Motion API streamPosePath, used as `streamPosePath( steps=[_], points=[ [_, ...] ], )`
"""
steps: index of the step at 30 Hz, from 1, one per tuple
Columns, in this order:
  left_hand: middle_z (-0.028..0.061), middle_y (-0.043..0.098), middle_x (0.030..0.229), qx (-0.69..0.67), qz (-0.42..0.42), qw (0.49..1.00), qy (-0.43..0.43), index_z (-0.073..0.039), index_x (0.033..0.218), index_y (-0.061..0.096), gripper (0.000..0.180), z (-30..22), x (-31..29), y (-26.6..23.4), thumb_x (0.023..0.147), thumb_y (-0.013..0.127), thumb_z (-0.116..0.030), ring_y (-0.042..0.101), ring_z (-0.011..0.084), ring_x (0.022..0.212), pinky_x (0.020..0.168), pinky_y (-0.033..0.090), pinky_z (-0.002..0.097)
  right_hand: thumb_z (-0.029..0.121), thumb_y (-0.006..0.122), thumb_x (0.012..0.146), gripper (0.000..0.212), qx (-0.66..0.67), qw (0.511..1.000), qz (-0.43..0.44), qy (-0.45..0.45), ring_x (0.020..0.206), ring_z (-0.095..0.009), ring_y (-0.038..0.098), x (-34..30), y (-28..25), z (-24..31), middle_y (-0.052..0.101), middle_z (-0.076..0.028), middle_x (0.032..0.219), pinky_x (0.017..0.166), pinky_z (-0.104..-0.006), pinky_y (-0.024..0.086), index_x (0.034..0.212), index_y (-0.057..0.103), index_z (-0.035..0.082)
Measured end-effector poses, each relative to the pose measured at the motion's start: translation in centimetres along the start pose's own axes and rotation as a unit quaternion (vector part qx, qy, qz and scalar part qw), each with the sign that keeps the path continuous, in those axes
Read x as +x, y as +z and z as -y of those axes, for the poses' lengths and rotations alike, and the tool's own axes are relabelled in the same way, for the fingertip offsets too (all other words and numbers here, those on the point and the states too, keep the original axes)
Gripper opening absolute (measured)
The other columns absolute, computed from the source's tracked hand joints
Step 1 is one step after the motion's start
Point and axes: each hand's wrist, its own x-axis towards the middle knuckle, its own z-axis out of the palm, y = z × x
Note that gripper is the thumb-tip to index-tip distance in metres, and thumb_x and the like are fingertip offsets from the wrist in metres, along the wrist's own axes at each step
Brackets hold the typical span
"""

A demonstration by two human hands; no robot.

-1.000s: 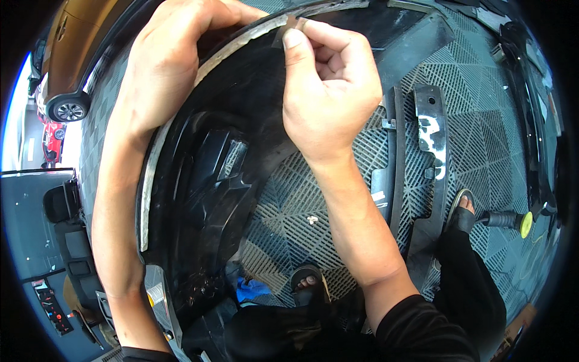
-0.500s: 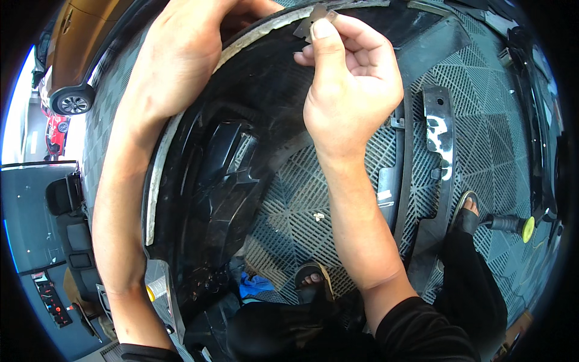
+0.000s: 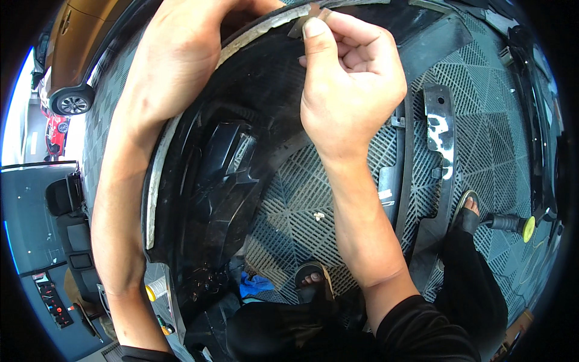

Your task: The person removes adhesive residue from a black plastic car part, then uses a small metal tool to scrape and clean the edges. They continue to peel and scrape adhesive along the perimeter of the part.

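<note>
A large black car bumper lies in front of me, its inner side showing. A pale, rough-edged strip runs along its curved rim. Between thumb and fingers, my right hand pinches a small thin flat piece like a scraper blade, which meets the bumper's far rim beside the strip. My left hand rests over the rim at the far left. Its fingers reach round the far side and are mostly hidden by the wrist and the picture's upper edge.
A long black trim piece lies on the grey grid floor at right. Near my foot are a blue cloth and a small pale scrap. A polisher-like tool with a yellow disc lies far right. A bronze car stands upper left.
My right hand has shifted slightly left along the rim, and the blade is tilted differently in its pinch. My left hand stays in nearly the same place.
</note>
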Motion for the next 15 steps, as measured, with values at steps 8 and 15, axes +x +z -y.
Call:
streamPosePath(
  steps=[8,15],
  points=[
    [0.0120,0.074,0.087,-0.040,0.003,0.999,0.010,0.005,0.095,0.075,0.047,0.2,0.0,-0.6,0.101,0.055,-0.037,0.065,0.0179,0.082,0.082,0.048,0.0313,-0.006,0.072,0.090,0.013,-0.032,0.999,0.003,0.042,0.077,-0.012,0.070,0.0,0.5,1.5,0.072,-0.010,0.088,0.070,-0.0230,0.056,0.100,0.065,-0.003],
    [0.0116,0.074,0.086,-0.013,-0.018,0.998,0.064,0.004,0.094,0.075,0.046,1.2,0.0,-0.1,0.099,0.055,-0.037,0.065,0.0176,0.081,0.081,0.048,0.0308,-0.008,0.070,0.090,0.013,0.030,0.996,-0.007,0.083,0.079,-0.013,0.070,-0.2,0.2,0.6,0.072,-0.011,0.091,0.071,-0.0237,0.056,0.101,0.064,-0.004]
  ],
)
